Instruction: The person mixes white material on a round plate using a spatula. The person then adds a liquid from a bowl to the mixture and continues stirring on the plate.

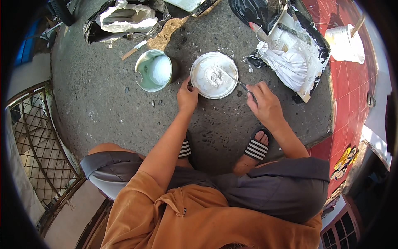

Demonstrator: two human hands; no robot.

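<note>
A round white dish (200,88), shaped like a shallow pan or bucket lid, lies on the ground ahead of me. White powder or paste (216,76) with a greyish patch is in its middle. My left hand (188,98) grips the dish's near-left rim, thumb and fingers at the edge. In my right hand (264,103) is the dark handle of a thin metal tool (233,78); its far end reaches into the white material. The tip's shape cannot be made out. Left of the dish stands a pale green bucket (143,76) with a broken rim and white stuff inside.
A putty knife (133,50) lies beyond the bucket. Open bags with white material stand at the far left (128,18) and right (286,62). A white bucket (347,43) with a stick rests on red tiles (346,89). My sandalled foot (257,145) is close by.
</note>
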